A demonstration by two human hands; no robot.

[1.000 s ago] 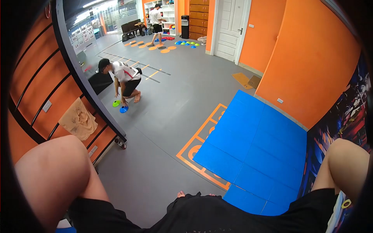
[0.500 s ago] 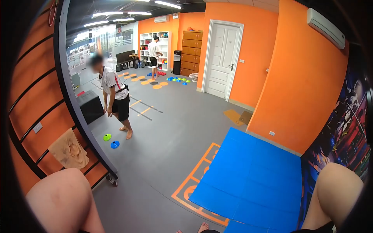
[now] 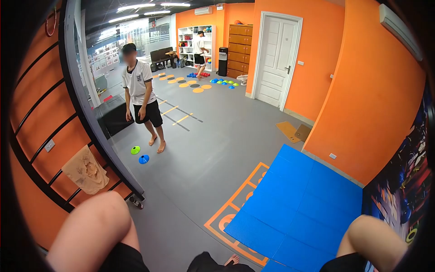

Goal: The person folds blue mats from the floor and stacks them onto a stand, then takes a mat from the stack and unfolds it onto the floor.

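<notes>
Neither of my hands shows in the head view. My bare left knee (image 3: 90, 231) and right knee (image 3: 371, 240) rise at the bottom corners, in black shorts, and one bare foot (image 3: 232, 259) rests on the grey floor between them. A blue floor mat (image 3: 299, 204) lies in front of me to the right. Further off, a person in a white shirt and black shorts (image 3: 141, 90) stands barefoot beside a green cone (image 3: 135, 150) and a blue cone (image 3: 144, 159).
Orange wall bars with a hanging beige towel (image 3: 86, 170) run along the left. A second person (image 3: 199, 45) stands at the far shelves near orange floor discs (image 3: 198, 89) and small cones (image 3: 223, 82). A white door (image 3: 278, 59) and flat cardboard (image 3: 294, 131) are at the right wall.
The person by the two cones has straightened from a bent-over pose to standing upright. My view has lifted from my lap towards the room.
</notes>
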